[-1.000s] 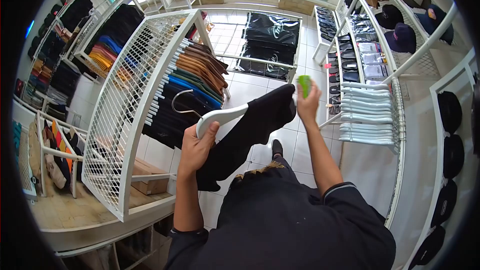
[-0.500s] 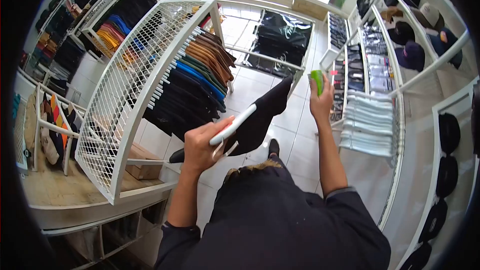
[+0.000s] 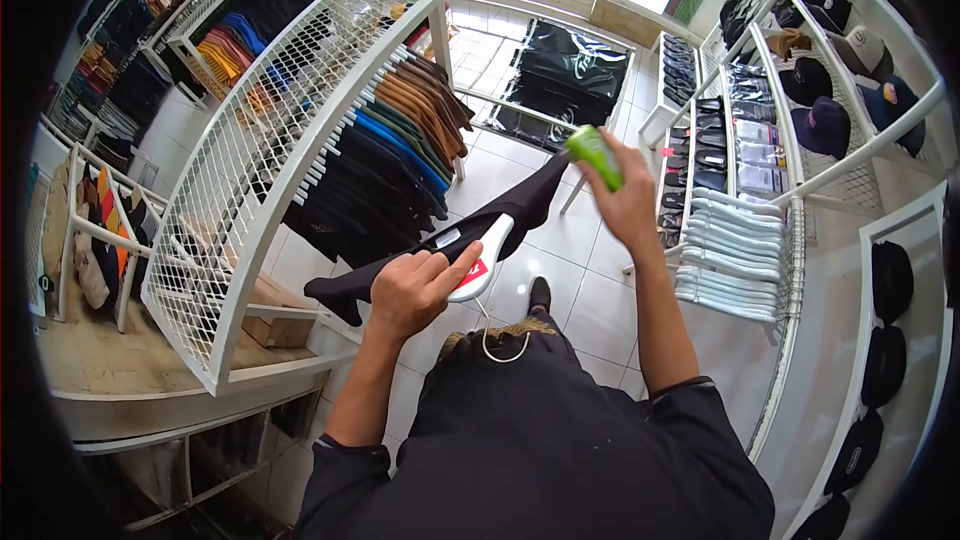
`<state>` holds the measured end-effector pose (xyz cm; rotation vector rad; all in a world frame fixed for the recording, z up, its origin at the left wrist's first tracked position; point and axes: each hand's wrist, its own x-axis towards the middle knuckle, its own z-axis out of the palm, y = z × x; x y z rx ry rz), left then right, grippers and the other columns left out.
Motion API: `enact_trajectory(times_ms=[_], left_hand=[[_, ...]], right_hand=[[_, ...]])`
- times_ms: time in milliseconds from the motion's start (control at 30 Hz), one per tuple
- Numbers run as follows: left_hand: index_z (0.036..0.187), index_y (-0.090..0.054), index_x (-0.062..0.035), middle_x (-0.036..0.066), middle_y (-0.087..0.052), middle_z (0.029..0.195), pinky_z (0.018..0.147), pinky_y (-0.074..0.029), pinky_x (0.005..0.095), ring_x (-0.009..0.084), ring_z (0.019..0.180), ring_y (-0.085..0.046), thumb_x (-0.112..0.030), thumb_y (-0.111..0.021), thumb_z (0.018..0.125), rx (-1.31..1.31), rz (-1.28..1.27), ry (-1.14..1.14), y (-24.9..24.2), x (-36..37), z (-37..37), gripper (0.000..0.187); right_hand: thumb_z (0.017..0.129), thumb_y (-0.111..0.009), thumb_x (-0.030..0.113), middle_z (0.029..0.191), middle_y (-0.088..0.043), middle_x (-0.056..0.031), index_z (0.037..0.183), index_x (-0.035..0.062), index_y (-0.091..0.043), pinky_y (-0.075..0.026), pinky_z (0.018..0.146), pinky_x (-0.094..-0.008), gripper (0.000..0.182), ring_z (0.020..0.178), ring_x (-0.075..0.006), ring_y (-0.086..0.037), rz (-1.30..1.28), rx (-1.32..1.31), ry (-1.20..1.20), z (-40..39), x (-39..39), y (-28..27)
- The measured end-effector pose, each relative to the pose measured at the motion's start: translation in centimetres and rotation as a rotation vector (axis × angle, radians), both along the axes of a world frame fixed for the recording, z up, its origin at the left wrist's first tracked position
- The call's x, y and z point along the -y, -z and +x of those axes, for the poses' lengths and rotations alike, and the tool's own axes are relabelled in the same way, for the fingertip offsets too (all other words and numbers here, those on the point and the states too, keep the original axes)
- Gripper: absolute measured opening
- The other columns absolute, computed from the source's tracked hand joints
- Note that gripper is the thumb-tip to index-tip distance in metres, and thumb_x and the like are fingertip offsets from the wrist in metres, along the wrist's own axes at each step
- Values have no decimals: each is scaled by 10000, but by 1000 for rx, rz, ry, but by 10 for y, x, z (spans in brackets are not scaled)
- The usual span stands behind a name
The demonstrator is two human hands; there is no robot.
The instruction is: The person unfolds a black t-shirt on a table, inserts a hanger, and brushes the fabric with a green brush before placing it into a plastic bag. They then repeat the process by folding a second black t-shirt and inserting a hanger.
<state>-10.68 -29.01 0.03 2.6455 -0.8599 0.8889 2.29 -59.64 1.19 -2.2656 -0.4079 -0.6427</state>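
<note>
White mesh rack (image 3: 240,170), left, bearing hanging garments (image 3: 400,155). Centre: the left hand (image 3: 410,293), its grip clamped on a white hanger (image 3: 495,240) marked with a red label (image 3: 470,275); a black garment (image 3: 525,195) drapes from it to both sides. Right of centre: the right hand (image 3: 628,195), grip closed around a blurred green object (image 3: 594,155) at the garment's far end, contact indeterminable. Far right: stacked spare hangers (image 3: 730,255).

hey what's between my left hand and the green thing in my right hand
The head view shows part of the white hanger, then a stretch of black shirt, between your left hand and the green thing.
</note>
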Motion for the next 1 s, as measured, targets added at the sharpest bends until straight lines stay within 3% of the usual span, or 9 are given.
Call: enact_trajectory(times_ms=[167,300,367,433,533,633,700,867,1000], left_hand=[[1347,-705,-161,-30,-393,652,521,-400,294,115,565,-472,-162,-715,826,34,44,-15,-2,-3,-1,521],[1353,-701,-170,-33,-385,654,519,-394,291,111,563,-464,-173,-723,825,56,28,-41,4,-10,-7,529],[1352,-702,-169,-31,-384,654,523,-397,291,111,568,-466,-170,-723,824,47,20,-67,6,-13,-9,529],[1351,-703,-169,-29,-384,653,526,-401,290,111,572,-468,-168,-723,822,29,11,-84,8,-14,-10,529],[1349,-704,-170,-25,-381,649,531,-405,285,106,579,-470,-158,-720,816,40,31,-102,5,-16,-3,534],[1339,-709,-167,-10,-422,660,544,-425,308,136,594,-500,-116,-720,800,-18,-47,-174,8,-16,1,541],[1322,-718,-167,13,-456,662,553,-447,347,189,599,-534,-69,-742,744,-126,-206,-229,13,-19,10,587],[1260,-734,-145,131,-740,937,651,-538,371,315,733,-701,-144,-782,873,-375,-727,-449,2,-12,37,390],[1162,-759,-86,188,-729,885,651,-523,379,348,718,-698,-236,-773,920,-520,-929,-659,1,-1,65,286]], right_hand=[[868,-811,411,1055,-656,-173,1358,163,-673,-558,856,-439,566,978,-344,-684,-96,-20,-339,2,-23,-4],[887,-781,425,1019,-672,-191,1310,83,-696,-559,809,-440,550,964,-353,-696,-243,-99,312,47,2,16],[876,-801,403,1017,-670,-178,1280,74,-714,-557,820,-422,528,961,-339,-691,-102,-81,238,31,-20,-6],[859,-827,379,1009,-669,-168,1272,73,-720,-552,838,-406,525,958,-323,-683,-40,55,-234,10,-41,-21],[833,-856,371,1054,-662,-177,1264,76,-724,-548,870,-407,539,971,-326,-681,-110,-148,-458,4,-58,-25],[838,-841,419,1091,-655,-203,1255,84,-729,-550,861,-418,547,968,-339,-684,-82,-146,-149,85,-37,24],[867,-799,468,1075,-661,-230,1270,89,-717,-542,869,-442,559,979,-357,-678,-216,-195,181,128,-30,43],[939,-676,349,1140,-668,-278,1381,68,-619,-493,989,-468,526,1097,-413,-637,69,-238,-88,191,-87,50],[937,-656,266,1292,-593,-326,1428,-30,-538,-465,1042,-477,585,1193,-455,-592,122,-157,-379,230,-167,23]])
